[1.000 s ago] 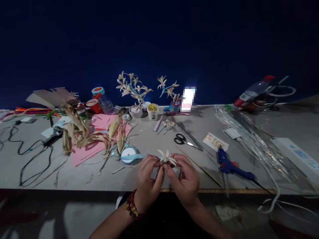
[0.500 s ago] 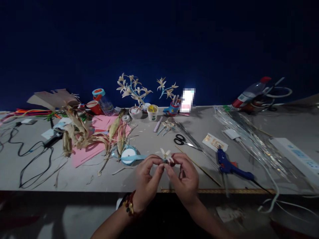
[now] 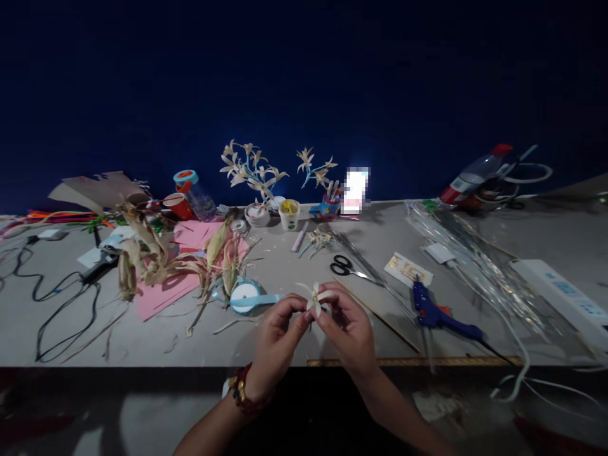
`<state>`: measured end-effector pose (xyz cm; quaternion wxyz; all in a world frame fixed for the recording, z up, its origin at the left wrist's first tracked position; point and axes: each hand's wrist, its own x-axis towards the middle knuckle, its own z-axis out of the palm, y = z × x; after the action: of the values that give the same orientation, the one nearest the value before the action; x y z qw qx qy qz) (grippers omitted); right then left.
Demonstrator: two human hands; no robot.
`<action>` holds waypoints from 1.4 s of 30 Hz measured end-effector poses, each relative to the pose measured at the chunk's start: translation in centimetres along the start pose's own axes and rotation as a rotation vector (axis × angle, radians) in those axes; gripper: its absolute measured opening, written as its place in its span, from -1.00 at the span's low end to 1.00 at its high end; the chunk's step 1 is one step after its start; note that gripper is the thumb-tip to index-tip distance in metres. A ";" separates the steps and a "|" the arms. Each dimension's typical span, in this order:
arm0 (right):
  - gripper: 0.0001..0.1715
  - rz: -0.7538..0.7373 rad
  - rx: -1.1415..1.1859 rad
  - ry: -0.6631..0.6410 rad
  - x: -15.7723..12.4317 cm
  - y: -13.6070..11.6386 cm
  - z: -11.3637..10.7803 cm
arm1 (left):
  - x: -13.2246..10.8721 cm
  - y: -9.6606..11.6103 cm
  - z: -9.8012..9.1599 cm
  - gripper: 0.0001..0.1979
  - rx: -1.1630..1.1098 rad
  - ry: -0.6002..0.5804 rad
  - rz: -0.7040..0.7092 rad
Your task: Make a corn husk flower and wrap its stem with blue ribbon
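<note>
Between both hands, above the table's front part, is a small pale flower (image 3: 315, 300) with narrow pointed petals, its face turned up toward me. My left hand (image 3: 284, 332) pinches it from the left; the stem is mostly hidden by the fingers. My right hand (image 3: 349, 326) has thumb and fingertips closed on the flower's other side. A light blue ribbon (image 3: 266, 300) runs from its roll (image 3: 245, 296) to my left fingers, where its end is hidden. Black-handled scissors (image 3: 354, 269) lie beyond my right hand, beside a thin stick (image 3: 380, 318).
Dried corn husks (image 3: 147, 250) cover pink paper (image 3: 166, 292) on the left. Branches of finished flowers (image 3: 254, 168) stand at the back near a white cup (image 3: 289, 215). A blue glue gun (image 3: 439, 316), clear wrapped strands (image 3: 479, 266) and a power strip (image 3: 563, 297) lie right.
The flower has tipped so its open face now points toward me. Both hands have turned slightly with it, still pinching. The view has shifted a little.
</note>
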<state>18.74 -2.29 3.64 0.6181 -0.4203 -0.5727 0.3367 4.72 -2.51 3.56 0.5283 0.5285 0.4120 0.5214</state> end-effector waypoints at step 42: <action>-0.92 0.100 0.154 -0.015 0.4 -0.6 -0.1 | 0.5 -0.9 0.4 -0.87 -0.394 0.004 -0.166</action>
<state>18.86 -2.24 4.34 0.6268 -0.3971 -0.5279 0.4132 5.26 -1.96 2.79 0.6617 0.3781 0.3455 0.5476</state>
